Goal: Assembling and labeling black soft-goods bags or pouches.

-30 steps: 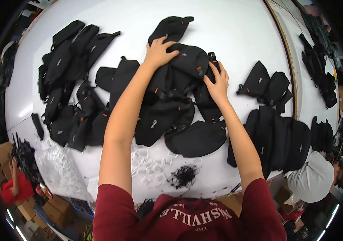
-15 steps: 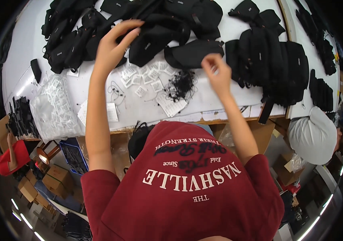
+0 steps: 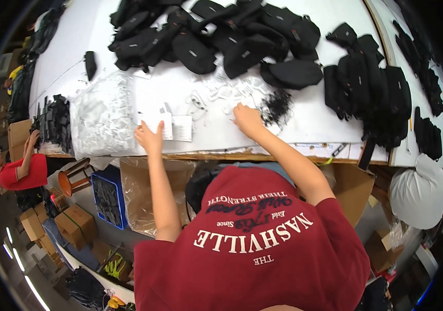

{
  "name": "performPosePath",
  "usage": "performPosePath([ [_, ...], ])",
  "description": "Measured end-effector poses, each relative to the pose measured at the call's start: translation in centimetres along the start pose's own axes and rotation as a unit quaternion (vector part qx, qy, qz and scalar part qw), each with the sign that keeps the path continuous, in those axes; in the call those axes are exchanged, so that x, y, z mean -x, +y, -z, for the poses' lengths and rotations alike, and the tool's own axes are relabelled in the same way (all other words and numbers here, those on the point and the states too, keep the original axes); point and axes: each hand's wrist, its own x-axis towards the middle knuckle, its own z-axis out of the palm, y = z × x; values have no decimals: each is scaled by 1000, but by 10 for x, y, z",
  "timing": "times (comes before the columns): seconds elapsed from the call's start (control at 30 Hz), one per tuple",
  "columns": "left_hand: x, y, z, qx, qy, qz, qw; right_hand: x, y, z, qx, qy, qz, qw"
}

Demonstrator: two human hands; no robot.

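My left hand [image 3: 150,137] is at the near edge of the white table, its thumb and fingers apart against the lower edge of a white printed card [image 3: 154,122]. Beside that lies a second white card [image 3: 182,128]. Farther right, my right hand [image 3: 248,122] has its fingers bent together at small white tags [image 3: 226,92]; what they pinch, if anything, is hidden. Just right of it sits a tangle of thin black cords [image 3: 277,106]. A few loose cords [image 3: 197,103] lie between my hands.
Black pouches [image 3: 193,52] are heaped along the far side, and more black bags [image 3: 366,83] stand at the right. A clear plastic bag of white tags [image 3: 105,116] is at the left, near black straps [image 3: 55,124]. A person in red [image 3: 24,168] is at far left.
Both hands have come down from the black pouches toward the near side: the left to the white cards, the right to the small tags. The view has shifted left.
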Motion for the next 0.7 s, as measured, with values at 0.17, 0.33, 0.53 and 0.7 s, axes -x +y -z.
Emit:
performPosePath([
  [0.17,9,15,10,54,33,-5,998,-1,7,-1,59,-71,62,994],
  [0.33,4,9,23,94,87,-35,991,-10,-23,79,-162,41,-93,982],
  [0.53,-20,37,77,291,-171,53,940,-7,-50,151,-578,143,-124,794],
  [0.7,3,103,128,534,-271,-53,799,-5,-115,153,-524,129,-119,833],
])
